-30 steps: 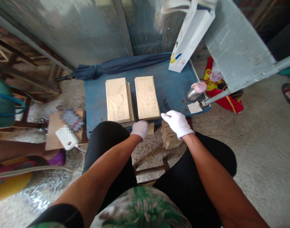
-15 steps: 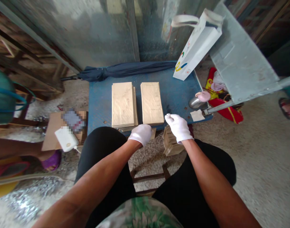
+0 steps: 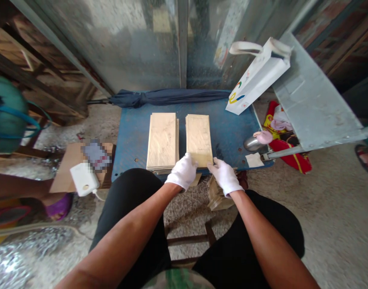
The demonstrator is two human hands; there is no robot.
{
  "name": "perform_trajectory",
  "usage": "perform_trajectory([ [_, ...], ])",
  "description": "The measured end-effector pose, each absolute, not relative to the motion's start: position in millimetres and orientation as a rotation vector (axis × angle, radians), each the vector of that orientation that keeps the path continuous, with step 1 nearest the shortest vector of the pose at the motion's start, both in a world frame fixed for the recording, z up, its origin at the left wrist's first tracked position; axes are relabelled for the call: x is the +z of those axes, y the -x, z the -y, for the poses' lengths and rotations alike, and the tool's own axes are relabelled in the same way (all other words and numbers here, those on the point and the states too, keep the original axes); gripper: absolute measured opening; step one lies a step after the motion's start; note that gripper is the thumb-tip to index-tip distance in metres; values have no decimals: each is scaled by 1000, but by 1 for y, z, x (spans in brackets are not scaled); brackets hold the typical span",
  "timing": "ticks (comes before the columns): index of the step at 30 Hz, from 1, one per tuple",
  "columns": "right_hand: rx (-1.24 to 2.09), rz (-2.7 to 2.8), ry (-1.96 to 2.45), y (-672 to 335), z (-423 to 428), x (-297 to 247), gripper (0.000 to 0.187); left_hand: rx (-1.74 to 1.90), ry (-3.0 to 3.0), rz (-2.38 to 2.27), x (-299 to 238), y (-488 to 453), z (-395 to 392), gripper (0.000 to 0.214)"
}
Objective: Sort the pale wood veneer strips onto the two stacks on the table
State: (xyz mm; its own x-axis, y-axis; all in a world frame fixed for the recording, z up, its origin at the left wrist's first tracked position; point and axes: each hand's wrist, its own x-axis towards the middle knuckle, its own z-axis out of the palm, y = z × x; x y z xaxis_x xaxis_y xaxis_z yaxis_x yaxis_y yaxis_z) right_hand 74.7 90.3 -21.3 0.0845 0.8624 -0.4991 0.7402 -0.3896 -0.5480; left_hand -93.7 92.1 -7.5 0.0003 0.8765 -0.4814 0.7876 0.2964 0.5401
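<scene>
**Left hand** [image 3: 182,171]: white-gloved; fingers [image 3: 192,160] closed against the near left corner of the right tile stack; grip cannot be told.
**Right hand** [image 3: 225,176]: white-gloved; fingers [image 3: 214,166] closed against that stack's near right corner; grip cannot be told.
**Right tile stack** [image 3: 198,138]: on the blue counter [image 3: 132,140], just beside the left tile stack [image 3: 162,140].
**Lower tile stack** [image 3: 220,196]: below the counter edge, under the right hand.
**Furled umbrella** [image 3: 168,98]: along the counter's far edge.
**White paper bag** [image 3: 257,76]: leaning at the counter's far right corner.

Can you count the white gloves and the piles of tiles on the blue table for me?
White cloth gloves: 2
Cream rectangular tile stacks on the blue-painted table: 2
Total: 4
</scene>
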Motion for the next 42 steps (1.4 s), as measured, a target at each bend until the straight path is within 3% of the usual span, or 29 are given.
perform_trajectory([
  [10,1372,1276,2011,-77,-87,-22,48,264,-1407,-1750,12,103,-98,30],
  [18,1713,959,1685,-78,-82,-5,52,480,-963,-1623,7,115,-98,51],
  [28,1947,999,1506,-80,-59,31,39,838,-436,-1181,9,117,-107,39],
  [32,1942,1206,1535,-85,-55,21,34,868,-335,-1226,4,120,-112,30],
  [36,1924,1295,1612,-87,-65,13,38,839,-488,-1226,2,120,-108,34],
  [42,1502,1099,1693,-93,-90,29,57,768,-607,-1157,3,112,-91,38],
])
